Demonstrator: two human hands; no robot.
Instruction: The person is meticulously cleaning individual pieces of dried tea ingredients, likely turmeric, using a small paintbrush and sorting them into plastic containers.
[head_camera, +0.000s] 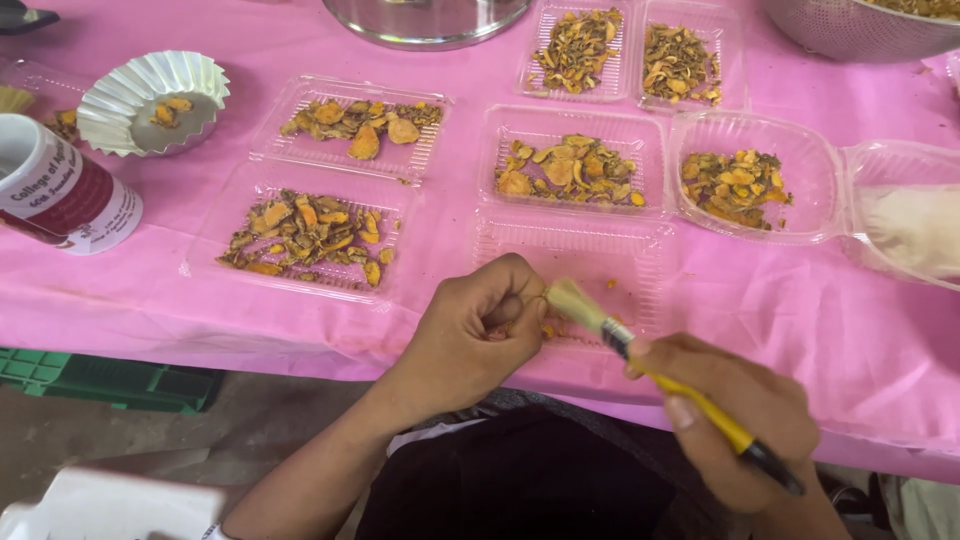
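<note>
My left hand (478, 325) is curled shut on a small orange-yellow dried slice (548, 329) that is mostly hidden by the fingers, at the near edge of the pink-covered table (150, 290). My right hand (740, 410) grips a yellow-handled paintbrush (655, 375). Its pale bristles (572, 298) touch the slice at my left fingertips. Both hands hover over a clear plastic tray (600, 250) that holds only a few crumbs.
Several clear trays of dried orange-brown slices (305, 232) (362, 124) (568, 168) (735, 185) (578, 48) (680, 62) lie across the table. A fluted foil cup (152, 100), a white-and-maroon mug (60, 190), a steel pot (425, 20) and a metal colander (860, 30) stand around them. A green crate (100, 378) sits below.
</note>
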